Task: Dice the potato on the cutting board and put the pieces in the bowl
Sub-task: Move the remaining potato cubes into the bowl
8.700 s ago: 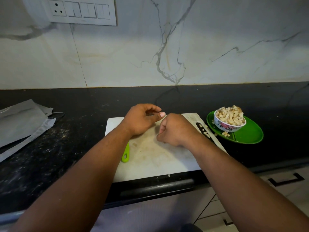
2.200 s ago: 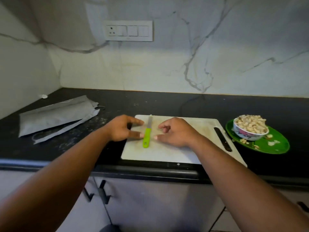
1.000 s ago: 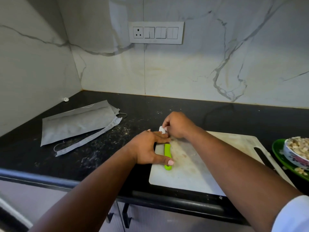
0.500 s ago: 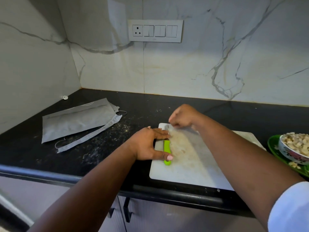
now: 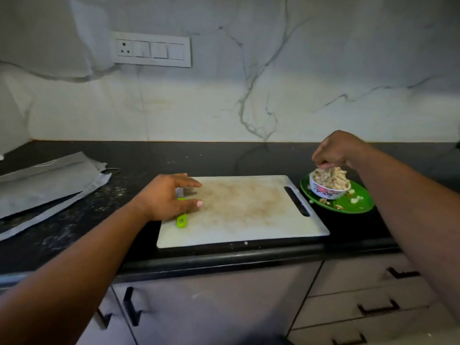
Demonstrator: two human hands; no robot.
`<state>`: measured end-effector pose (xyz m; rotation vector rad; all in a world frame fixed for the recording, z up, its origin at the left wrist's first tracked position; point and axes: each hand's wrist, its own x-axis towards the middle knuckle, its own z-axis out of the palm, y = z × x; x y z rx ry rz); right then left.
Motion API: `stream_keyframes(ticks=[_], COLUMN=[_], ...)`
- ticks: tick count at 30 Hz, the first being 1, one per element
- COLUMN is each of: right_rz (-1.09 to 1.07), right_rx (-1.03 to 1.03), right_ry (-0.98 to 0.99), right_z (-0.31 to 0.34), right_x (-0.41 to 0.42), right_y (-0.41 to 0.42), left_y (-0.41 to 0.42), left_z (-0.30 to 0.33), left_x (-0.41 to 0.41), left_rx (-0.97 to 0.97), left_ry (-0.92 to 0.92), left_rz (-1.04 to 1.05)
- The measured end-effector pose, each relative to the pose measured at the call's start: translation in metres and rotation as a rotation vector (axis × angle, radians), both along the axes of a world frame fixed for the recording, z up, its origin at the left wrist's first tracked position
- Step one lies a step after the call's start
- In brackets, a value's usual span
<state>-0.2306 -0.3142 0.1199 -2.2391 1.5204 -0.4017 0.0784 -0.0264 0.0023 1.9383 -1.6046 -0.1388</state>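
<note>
We are in a home kitchen: a black stone counter (image 5: 224, 158) runs under both hands, and a marble-veined backsplash (image 5: 298, 83) rises beyond them, with a white switch-and-socket panel (image 5: 151, 49) up past the left hand (image 5: 166, 197). Below our forearms we see grey cabinet drawers with dark handles (image 5: 375, 310). A white cutting board (image 5: 249, 215) lies between the hands, and a heaped bowl (image 5: 328, 186) on a green plate (image 5: 361, 205) sits just under the right hand (image 5: 336, 150).
</note>
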Motion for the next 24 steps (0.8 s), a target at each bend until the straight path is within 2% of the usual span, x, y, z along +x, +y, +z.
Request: stream_keyframes(ticks=[2, 4, 7, 9, 11, 13, 17, 20, 24], right_rz=[-0.001, -0.016, -0.072, -0.073, -0.008, 0.120, 0.310, 0.299, 0.282], right_rx=[-0.047, -0.071, -0.270, -0.391, -0.425, -0.413, -0.291, -0.220, -0.169], right_ry=[0.176, 0.184, 0.171, 0.049, -0.150, -0.235, -0.162, -0.187, -0.275], right_z=[0.000, -0.005, -0.009, -0.011, -0.018, -0.032, -0.075, -0.107, -0.125], right_x=[-0.012, -0.020, -0.024, -0.023, -0.016, -0.002, 0.031, 0.046, 0.059], right_y=[-0.002, 0.000, 0.011, 0.022, 0.039, 0.063, 0.103, 0.116, 0.127], left_y=[-0.009, -0.014, -0.009, 0.001, 0.012, 0.017, 0.003, -0.007, -0.003], left_z=[0.010, 0.020, 0.026, 0.027, 0.025, 0.020, 0.009, 0.004, 0.002], left_x=[-0.012, -0.023, -0.031, -0.034, -0.043, -0.059, -0.094, -0.103, -0.098], left_rx=[0.039, 0.042, 0.000, 0.041, 0.124, 0.158, 0.277, 0.404, 0.395], left_ry=[0.028, 0.072, 0.140, 0.123, 0.067, 0.000, -0.153, -0.207, -0.192], left_rz=[0.046, 0.086, 0.158, 0.201, 0.221, 0.223, 0.182, 0.193, 0.228])
